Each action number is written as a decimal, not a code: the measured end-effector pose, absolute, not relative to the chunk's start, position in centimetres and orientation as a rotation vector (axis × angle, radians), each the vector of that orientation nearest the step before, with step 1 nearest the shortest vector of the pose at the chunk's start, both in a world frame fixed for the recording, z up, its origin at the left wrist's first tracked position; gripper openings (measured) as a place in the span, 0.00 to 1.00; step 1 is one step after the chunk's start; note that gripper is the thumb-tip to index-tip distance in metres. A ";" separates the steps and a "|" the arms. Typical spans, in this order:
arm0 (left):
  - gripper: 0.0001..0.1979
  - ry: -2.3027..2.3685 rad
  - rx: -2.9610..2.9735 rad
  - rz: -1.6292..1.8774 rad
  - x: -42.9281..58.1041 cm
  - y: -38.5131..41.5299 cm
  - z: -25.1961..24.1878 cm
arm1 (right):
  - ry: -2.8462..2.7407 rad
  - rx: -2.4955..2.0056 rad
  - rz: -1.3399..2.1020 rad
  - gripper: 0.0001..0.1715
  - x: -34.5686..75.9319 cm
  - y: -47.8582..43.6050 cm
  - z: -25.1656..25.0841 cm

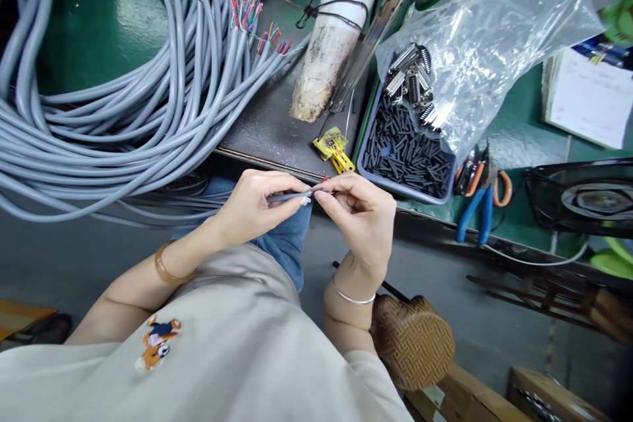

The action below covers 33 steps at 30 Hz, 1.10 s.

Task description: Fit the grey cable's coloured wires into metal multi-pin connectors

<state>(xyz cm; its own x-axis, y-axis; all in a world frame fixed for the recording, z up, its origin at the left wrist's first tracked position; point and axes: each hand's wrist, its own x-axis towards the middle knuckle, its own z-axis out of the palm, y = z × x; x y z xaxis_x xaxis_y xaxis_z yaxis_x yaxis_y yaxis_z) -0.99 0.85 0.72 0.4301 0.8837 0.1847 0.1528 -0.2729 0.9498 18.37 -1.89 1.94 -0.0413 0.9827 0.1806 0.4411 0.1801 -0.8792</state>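
My left hand [257,204] is closed around the end of a grey cable [284,197], thumb and fingers pinching it just short of the tip. Thin coloured wires [325,180] come out of that end. My right hand [357,211] pinches these wires between thumb and fingertips, almost touching the left fingertips. Both hands are in front of the bench edge, above my lap. Just beyond them on the bench lies a small yellow tool [340,155] with yellow tape on it. The wires inside the right fingers are mostly hidden.
Many grey cables [148,138] with stripped ends lie coiled at left. A plastic-wrapped roll [336,33] lies in the middle. A blue bin [366,168] holds short black tubes [405,145] and metal connectors [410,76]. Pliers [477,204], a notepad [588,95] and a brown stool [413,343] are rightward.
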 end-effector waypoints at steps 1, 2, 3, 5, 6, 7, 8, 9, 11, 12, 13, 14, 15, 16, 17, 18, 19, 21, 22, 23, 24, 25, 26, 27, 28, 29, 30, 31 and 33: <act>0.06 0.904 1.711 0.940 -1.0 0.8 0.7 | -1.619 -1.379 0.825 0.03 18.4 -1.9 2.0; 0.06 0.906 1.710 0.939 -0.9 0.8 0.8 | -1.620 -1.379 0.832 0.03 18.4 -2.0 2.0; 0.06 0.912 1.701 0.940 -0.9 0.8 0.8 | -1.616 -1.384 0.837 0.03 18.3 -2.0 2.0; 0.06 0.933 1.653 0.932 -0.7 0.7 0.7 | -1.573 -1.419 0.840 0.04 18.1 -2.1 1.9; 0.06 0.943 1.612 0.924 -0.6 0.6 0.7 | -1.528 -1.445 0.843 0.05 17.9 -2.2 1.9; 0.06 0.950 1.561 0.919 -0.5 0.5 0.6 | -1.471 -1.468 0.847 0.06 17.8 -2.2 1.8; 0.07 0.953 1.506 0.917 -0.4 0.4 0.6 | -1.413 -1.484 0.854 0.06 17.6 -2.2 1.7; 0.08 0.953 1.455 0.917 -0.3 0.3 0.5 | -1.358 -1.495 0.862 0.06 17.4 -2.1 1.5; 0.09 0.946 1.386 0.925 -0.2 0.2 0.3 | -1.286 -1.502 0.880 0.06 17.1 -2.1 1.3; 0.09 0.941 1.373 0.931 -0.1 0.1 0.3 | -1.269 -1.501 0.886 0.06 16.9 -2.1 1.2; 0.08 0.940 1.374 0.935 -0.1 0.1 0.3 | -1.261 -1.500 0.890 0.06 16.8 -2.1 1.2; 0.08 0.938 1.385 0.936 -0.1 0.1 0.4 | -1.259 -1.500 0.892 0.07 16.8 -2.1 1.1; 0.08 0.937 1.401 0.938 -0.1 0.1 0.4 | -1.261 -1.501 0.892 0.07 16.7 -2.1 1.2; 0.07 0.938 1.420 0.942 -0.1 0.1 0.5 | -1.269 -1.501 0.889 0.07 16.7 -2.1 1.2; 0.07 0.940 1.441 0.947 -0.2 0.1 0.6 | -1.280 -1.503 0.880 0.07 16.7 -2.1 1.2; 0.06 0.942 1.462 0.952 -0.2 0.1 0.6 | -1.295 -1.505 0.869 0.06 16.8 -2.1 1.3; 0.06 0.942 1.482 0.962 -0.2 0.1 0.7 | -1.310 -1.507 0.856 0.06 16.8 -2.1 1.3; 0.05 0.942 1.523 0.972 -0.2 0.2 0.7 | -1.335 -1.504 0.831 0.05 16.8 -2.1 1.4; 0.05 0.941 1.543 0.976 -0.2 0.2 0.7 | -1.345 -1.499 0.821 0.04 16.8 -2.1 1.4; 0.05 0.941 1.563 0.982 -0.2 0.2 0.6 | -1.354 -1.492 0.812 0.04 16.8 -2.0 1.4; 0.05 0.942 1.582 0.987 -0.2 0.2 0.6 | -1.362 -1.485 0.804 0.04 16.8 -2.0 1.5; 0.05 0.942 1.600 0.992 -0.2 0.2 0.5 | -1.369 -1.479 0.794 0.03 16.8 -2.0 1.5; 0.05 0.941 1.618 0.996 -0.2 0.1 0.5 | -1.378 -1.472 0.783 0.03 16.7 -2.0 1.6; 0.06 0.939 1.631 1.002 -0.2 0.1 0.5 | -1.390 -1.465 0.765 0.03 16.7 -2.0 1.6; 0.06 0.941 1.641 1.002 -0.2 0.0 0.4 | -1.410 -1.456 0.739 0.03 16.7 -2.1 1.7; 0.06 0.945 1.650 1.002 -0.2 0.0 0.4 | -1.441 -1.443 0.700 0.03 16.6 -2.1 1.8; 0.07 0.954 1.658 1.000 -0.2 0.0 0.4 | -1.486 -1.423 0.649 0.04 16.6 -2.2 1.9; 0.07 0.961 1.666 0.999 -0.2 -0.1 0.5 | -1.539 -1.399 0.593 0.04 16.6 -2.2 2.0; 0.07 0.969 1.681 1.002 -0.3 -0.1 0.5 | -1.629 -1.359 0.499 0.05 16.7 -2.3 2.1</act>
